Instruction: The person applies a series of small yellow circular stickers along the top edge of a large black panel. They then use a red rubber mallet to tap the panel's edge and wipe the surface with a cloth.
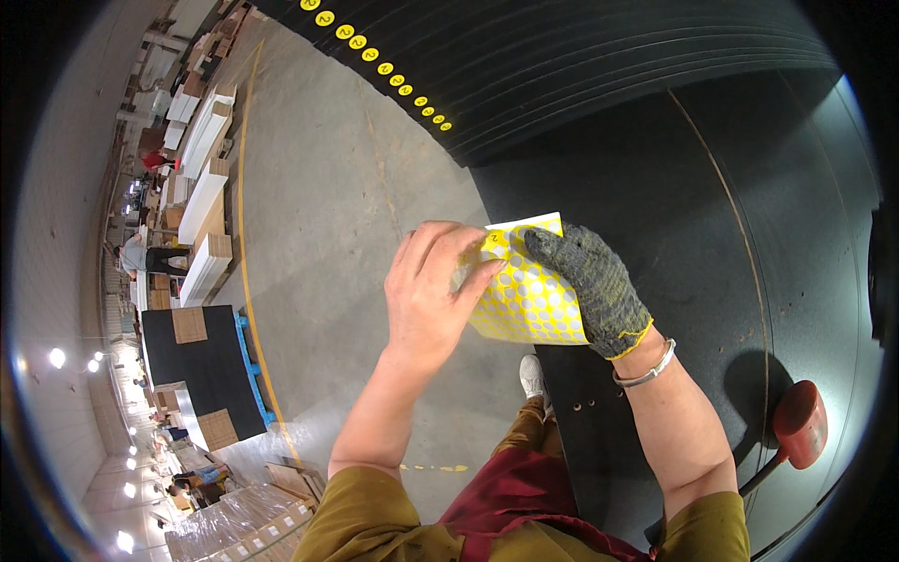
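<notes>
A sheet of round yellow stickers (pixel 534 298) is held up in front of me, bent into a curve. Many pale circles show where stickers are gone; one sticker with a printed numeral remains near the top. My right hand (pixel 597 288), in a dark grey knit glove, grips the sheet's right edge with the thumb on its face. My bare left hand (pixel 432 291) is at the left edge, thumb and fingertips against the sheet; whether a loose sticker is between them is hidden. Beyond, a stack of black panels (pixel 576 63) carries a row of yellow round stickers (pixel 371 54) along its edge.
A red-headed mallet (pixel 801 425) lies on the black panel surface (pixel 674 232) at right. Grey concrete floor (pixel 316 211) stretches left to a yellow line. Past it stand a blue pallet (pixel 253 365) with black panels, white board stacks (pixel 204 204), and a person (pixel 144 254).
</notes>
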`<state>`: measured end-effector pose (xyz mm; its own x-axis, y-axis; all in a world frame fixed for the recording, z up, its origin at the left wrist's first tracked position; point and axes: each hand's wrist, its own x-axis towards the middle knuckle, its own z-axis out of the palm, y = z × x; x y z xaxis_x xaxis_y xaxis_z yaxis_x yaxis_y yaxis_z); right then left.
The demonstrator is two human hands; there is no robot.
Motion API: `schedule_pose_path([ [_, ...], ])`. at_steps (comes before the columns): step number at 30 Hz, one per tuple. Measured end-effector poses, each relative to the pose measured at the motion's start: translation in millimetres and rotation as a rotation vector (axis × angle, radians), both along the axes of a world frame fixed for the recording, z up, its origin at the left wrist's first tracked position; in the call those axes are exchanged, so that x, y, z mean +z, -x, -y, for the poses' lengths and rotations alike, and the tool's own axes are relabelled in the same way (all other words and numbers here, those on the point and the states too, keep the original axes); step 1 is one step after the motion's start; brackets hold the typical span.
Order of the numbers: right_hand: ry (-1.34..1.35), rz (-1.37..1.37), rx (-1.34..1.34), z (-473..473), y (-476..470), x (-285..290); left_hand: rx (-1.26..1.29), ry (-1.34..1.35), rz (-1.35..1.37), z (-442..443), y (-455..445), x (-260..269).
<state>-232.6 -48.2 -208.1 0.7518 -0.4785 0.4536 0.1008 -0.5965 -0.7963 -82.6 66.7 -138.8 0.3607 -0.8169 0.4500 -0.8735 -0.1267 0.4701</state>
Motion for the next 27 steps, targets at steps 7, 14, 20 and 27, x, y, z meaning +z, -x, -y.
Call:
schedule_pose_path([
  [7, 0.016, -0.045, 0.001, -1, 2, -1, 0.009, -0.061, 0.021, -4, -4, 8],
  [14, -0.149, -0.073, 0.069, -2, -2, -2, 0.006, -0.128, -0.113, -7, -10, 18],
  [20, -0.083, -0.035, 0.069, -1, -4, -2, -0.002, -0.207, -0.309, -6, -10, 16],
  [27, -0.047, 0.001, 0.156, 2, -2, -11, 0.003, -0.374, -0.890, -7, -30, 21],
])
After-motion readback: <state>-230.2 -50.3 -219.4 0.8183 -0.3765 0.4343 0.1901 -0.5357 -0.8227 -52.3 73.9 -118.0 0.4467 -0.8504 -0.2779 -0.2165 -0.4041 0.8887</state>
